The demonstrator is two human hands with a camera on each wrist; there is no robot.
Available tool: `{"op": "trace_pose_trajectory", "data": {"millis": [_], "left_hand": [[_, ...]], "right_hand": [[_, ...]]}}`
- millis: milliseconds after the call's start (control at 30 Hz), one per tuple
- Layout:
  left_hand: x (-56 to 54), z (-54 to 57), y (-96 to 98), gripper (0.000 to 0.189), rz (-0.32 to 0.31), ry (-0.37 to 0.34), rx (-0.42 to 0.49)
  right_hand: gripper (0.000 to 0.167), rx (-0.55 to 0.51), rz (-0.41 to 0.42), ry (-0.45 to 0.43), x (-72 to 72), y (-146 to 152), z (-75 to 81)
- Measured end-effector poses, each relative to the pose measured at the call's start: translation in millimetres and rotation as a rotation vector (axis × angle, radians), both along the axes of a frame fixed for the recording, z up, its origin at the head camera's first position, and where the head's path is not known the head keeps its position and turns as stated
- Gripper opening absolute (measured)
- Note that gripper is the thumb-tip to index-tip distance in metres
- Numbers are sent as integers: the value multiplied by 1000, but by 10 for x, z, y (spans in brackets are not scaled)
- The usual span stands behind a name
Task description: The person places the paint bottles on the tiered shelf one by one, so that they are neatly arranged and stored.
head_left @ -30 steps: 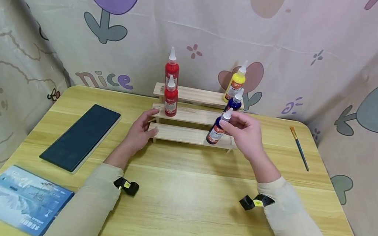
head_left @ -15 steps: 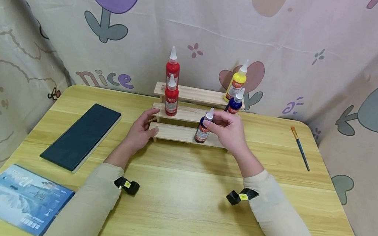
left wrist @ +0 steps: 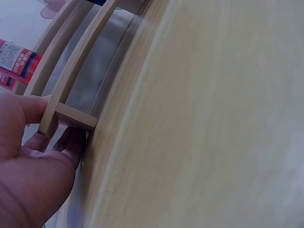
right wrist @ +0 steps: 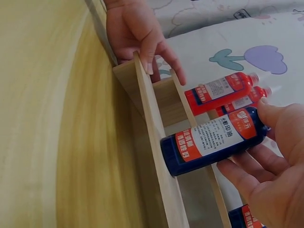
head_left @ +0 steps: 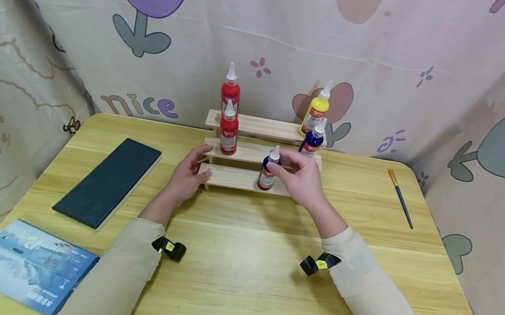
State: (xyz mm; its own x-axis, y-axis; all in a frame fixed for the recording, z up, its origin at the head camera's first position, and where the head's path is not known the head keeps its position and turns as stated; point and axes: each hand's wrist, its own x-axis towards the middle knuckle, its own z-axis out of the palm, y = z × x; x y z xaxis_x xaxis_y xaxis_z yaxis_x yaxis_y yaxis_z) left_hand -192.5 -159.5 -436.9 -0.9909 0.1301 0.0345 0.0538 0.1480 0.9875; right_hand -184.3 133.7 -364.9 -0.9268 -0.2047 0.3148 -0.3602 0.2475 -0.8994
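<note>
My right hand (head_left: 302, 182) pinches a dark blue ink bottle (head_left: 267, 176) near its neck, below the white nozzle cap. The bottle stands upright on the lowest tier of a three-tier wooden rack (head_left: 229, 176), right of the tier's middle; in the right wrist view its base is at the plank. My left hand (head_left: 187, 174) grips the rack's left end, thumb on the lowest plank and fingers by the middle one. Two red bottles (head_left: 228, 136) stand one behind the other at the left of the upper tiers. At the right are a yellow bottle (head_left: 315, 114) and another blue bottle (head_left: 311, 141).
A dark flat notebook (head_left: 109, 181) lies left of the rack, with a blue printed pad (head_left: 30, 264) nearer the front. To the right rests a paintbrush (head_left: 401, 199). A patterned cloth (head_left: 284, 41) hangs behind the table (head_left: 235, 265).
My right hand has moved left along the lowest tier with the dark blue ink bottle, which went from tilted to upright. The left hand keeps its place on the rack.
</note>
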Motion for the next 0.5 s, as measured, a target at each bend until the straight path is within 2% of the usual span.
{"op": "trace_pose_trajectory", "data": {"millis": [267, 367, 433, 500], "left_hand": [[2, 10, 17, 62, -5, 7, -30], [12, 4, -5, 62, -4, 13, -86], [30, 13, -29, 64, -5, 25, -154], [54, 37, -52, 65, -8, 47, -254]], "right_hand": [[31, -6, -29, 7, 249, -70, 272], [31, -26, -38, 13, 308, -48, 254], [31, -35, -47, 37, 316, 0, 171], [31, 29, -65, 124, 323, 57, 82]]}}
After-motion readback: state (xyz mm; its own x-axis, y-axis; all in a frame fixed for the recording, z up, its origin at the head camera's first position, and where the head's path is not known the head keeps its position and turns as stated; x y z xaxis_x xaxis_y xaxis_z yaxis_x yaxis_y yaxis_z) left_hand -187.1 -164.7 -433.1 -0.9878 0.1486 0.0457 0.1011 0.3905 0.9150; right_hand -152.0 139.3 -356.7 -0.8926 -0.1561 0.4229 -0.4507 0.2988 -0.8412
